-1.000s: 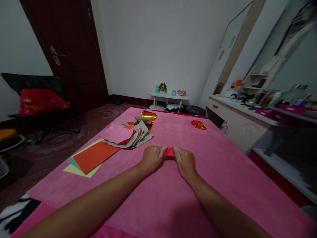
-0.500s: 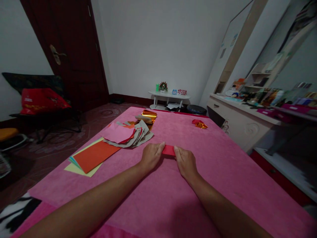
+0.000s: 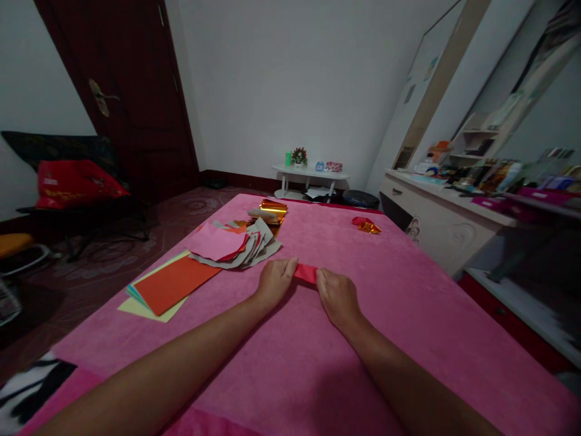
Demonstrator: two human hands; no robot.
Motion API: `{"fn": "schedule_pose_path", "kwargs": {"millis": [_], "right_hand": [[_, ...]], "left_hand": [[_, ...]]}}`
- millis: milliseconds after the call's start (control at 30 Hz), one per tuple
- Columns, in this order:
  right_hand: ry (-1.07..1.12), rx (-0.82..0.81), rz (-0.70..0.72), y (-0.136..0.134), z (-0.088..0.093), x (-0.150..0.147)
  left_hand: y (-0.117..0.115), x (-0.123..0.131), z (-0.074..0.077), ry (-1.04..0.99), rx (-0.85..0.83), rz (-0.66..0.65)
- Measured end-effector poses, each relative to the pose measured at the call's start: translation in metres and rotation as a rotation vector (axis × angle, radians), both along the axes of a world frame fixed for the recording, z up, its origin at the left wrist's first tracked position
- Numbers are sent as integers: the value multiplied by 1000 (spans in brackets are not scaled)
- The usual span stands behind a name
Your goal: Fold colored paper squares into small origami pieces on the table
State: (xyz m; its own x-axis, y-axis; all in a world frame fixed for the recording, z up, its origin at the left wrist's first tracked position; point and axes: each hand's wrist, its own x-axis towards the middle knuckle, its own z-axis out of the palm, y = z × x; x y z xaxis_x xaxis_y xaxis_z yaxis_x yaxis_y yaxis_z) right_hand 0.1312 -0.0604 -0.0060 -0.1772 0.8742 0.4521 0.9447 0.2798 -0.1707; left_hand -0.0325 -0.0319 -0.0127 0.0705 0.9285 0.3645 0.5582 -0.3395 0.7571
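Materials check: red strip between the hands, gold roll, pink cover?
Red strip, held by left hand and right hand: probably paper, fairly matte; flat, with straight edges.
Gold roll: likely metallic foil or film, glossy; bright streaked highlights.
Pink cover: looks like fabric, perhaps plush, matte; soft mottled surface without sharp reflections.

Dim lt, soft shadow on pink cloth (image 3: 408, 303); gold foil (image 3: 275, 208) glints; edges distort.

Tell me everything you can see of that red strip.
The red strip is short and narrow, plain on its visible face, and looks like paper. It slants slightly, its left end higher in view. The left hand pinches one end, the right hand the other, over the pink cloth; whether they touch is unclear.
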Motion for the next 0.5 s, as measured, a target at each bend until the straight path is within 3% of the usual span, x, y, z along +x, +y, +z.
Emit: {"fn": "schedule_pose_path", "kwargs": {"millis": [233,400,500], "right_hand": [[249,-60,4,3,0,4],[647,-249,68,14,-1,12],[727,-332,114,22,-2,17]], "left_hand": [[-1,2,0,16,-16,-12],[2,-1,2,-48,-84,1],[2,-2,3,-100,-109,-40]]}}
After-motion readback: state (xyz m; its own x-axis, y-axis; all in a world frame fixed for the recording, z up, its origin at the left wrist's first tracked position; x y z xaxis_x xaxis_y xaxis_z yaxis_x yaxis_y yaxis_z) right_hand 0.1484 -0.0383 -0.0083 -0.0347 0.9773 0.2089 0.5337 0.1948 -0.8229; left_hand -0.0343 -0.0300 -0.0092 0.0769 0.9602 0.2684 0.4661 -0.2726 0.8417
